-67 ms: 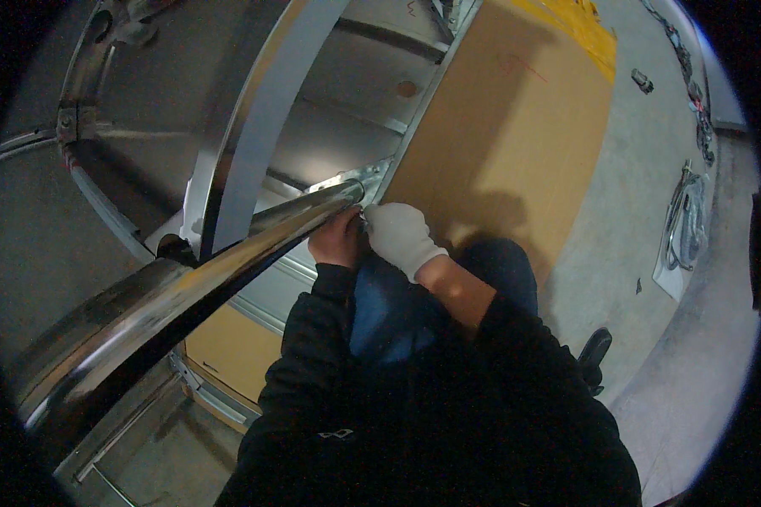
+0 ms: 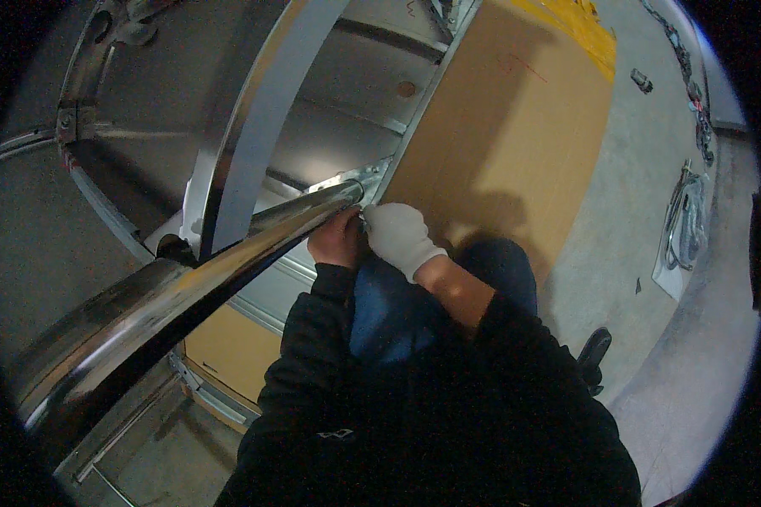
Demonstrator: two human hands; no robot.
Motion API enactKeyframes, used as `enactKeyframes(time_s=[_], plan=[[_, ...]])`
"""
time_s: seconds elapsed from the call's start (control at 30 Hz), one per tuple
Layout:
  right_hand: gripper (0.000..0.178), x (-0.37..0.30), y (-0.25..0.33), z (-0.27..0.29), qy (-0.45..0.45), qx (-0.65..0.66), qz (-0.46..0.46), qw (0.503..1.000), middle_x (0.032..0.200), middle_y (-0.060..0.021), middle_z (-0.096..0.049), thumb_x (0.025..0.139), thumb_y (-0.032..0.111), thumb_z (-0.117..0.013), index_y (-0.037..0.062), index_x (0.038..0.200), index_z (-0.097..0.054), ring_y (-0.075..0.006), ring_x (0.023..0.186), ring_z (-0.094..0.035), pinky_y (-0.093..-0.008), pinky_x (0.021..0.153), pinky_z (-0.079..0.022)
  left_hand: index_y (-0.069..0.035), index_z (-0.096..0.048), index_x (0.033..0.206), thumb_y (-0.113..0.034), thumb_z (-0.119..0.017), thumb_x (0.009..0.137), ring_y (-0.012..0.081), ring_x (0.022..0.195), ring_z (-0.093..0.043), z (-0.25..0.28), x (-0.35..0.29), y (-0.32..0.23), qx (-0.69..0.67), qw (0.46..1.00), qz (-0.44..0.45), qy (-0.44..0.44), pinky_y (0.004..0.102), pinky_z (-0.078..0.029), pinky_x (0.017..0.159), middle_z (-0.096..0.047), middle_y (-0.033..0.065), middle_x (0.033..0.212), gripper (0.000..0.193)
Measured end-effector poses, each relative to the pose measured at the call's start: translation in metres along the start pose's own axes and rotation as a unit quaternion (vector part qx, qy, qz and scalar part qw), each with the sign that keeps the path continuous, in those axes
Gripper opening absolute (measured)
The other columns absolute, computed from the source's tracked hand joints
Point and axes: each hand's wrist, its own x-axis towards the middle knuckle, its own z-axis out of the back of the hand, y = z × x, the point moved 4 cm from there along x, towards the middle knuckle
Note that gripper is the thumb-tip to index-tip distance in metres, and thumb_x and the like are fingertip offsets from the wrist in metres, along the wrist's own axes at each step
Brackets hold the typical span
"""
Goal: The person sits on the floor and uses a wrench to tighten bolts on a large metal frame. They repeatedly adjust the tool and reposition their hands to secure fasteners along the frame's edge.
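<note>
My bare left hand (image 2: 336, 242) is closed beneath the far end of a polished metal tube (image 2: 228, 253), which slants in from the lower left. Against it on the right is my right hand (image 2: 400, 237), in a white knit glove and closed in a fist-like grip. A small shiny bit shows between the two hands, too small to name. Just beyond them the tube's end meets a metal bracket (image 2: 347, 179) on the frame. The fingertips of both hands are hidden, so what each one grips cannot be made out.
A long cardboard sheet (image 2: 499, 127) with yellow tape lies ahead and right. Left of it are metal frame panels (image 2: 355, 76) and an upright metal post (image 2: 271, 110). On the right floor lie a bagged coil (image 2: 685, 224), a small metal part (image 2: 642, 81) and a cable bundle (image 2: 693, 93).
</note>
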Motion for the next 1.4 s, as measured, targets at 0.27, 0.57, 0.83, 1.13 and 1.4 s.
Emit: enactKeyframes(time_s=[0.27, 0.57, 0.83, 1.13, 1.4], plan=[[0.015, 0.002, 0.005, -0.001, 0.026, -0.02, 0.022, 0.999, 0.076, -0.016, -0.062, 0.076, 0.014, -0.05, 0.0062, 0.081, -0.061, -0.0351, 0.073, -0.061, -0.0457, 0.064, -0.048, -0.02, -0.066, 0.088, -0.02, -0.064, 0.072, 0.0261, 0.081, -0.062, -0.007, -0.001, 0.014, 0.019, 0.998, 0.036, 0.047, 0.0357, -0.05, 0.07, -0.066, 0.0069, 0.088, 0.016], [0.015, 0.001, -0.002, -0.005, -0.001, 0.012, -0.004, 1.0, 0.078, -0.0167, -0.062, 0.077, 0.016, -0.05, 0.0063, 0.082, -0.061, -0.0349, 0.077, -0.06, -0.0458, 0.068, -0.047, -0.021, -0.067, 0.087, -0.021, -0.064, 0.071, 0.0271, 0.083, -0.062, -0.002, 0.001, 0.001, 0.059, 0.998, 0.007, 0.021, 0.0371, -0.049, 0.073, -0.066, 0.0066, 0.089, 0.017], [0.017, 0.003, 0.0, 0.0, 0.025, -0.002, -0.017, 1.0, 0.078, -0.0176, -0.062, 0.078, 0.018, -0.05, 0.0061, 0.082, -0.061, -0.0356, 0.077, -0.06, -0.0461, 0.068, -0.047, -0.018, -0.067, 0.092, -0.021, -0.066, 0.074, 0.0262, 0.081, -0.061, -0.006, 0.0, 0.007, 0.04, 0.998, 0.023, 0.036, 0.0358, -0.048, 0.071, -0.066, 0.0066, 0.086, 0.018], [0.017, 0.007, -0.005, 0.002, 0.014, 0.012, -0.031, 0.999, 0.079, -0.0166, -0.062, 0.077, 0.019, -0.051, 0.0065, 0.081, -0.062, -0.0342, 0.075, -0.061, -0.0446, 0.066, -0.048, -0.014, -0.067, 0.09, -0.019, -0.067, 0.072, 0.0236, 0.078, -0.06, -0.01, -0.002, 0.009, -0.032, 0.997, 0.06, 0.031, 0.0344, -0.048, 0.069, -0.064, 0.0092, 0.084, 0.018], [0.015, 0.002, 0.006, 0.005, 0.007, -0.055, 0.004, 0.998, 0.077, -0.0144, -0.063, 0.074, 0.018, -0.055, 0.0068, 0.081, -0.062, -0.0324, 0.074, -0.062, -0.0422, 0.064, -0.049, -0.016, -0.068, 0.088, -0.023, -0.068, 0.068, 0.0282, 0.082, -0.062, -0.012, -0.003, 0.013, -0.077, 0.988, 0.123, 0.051, 0.036, -0.048, 0.076, -0.065, 0.0101, 0.089, 0.021]])
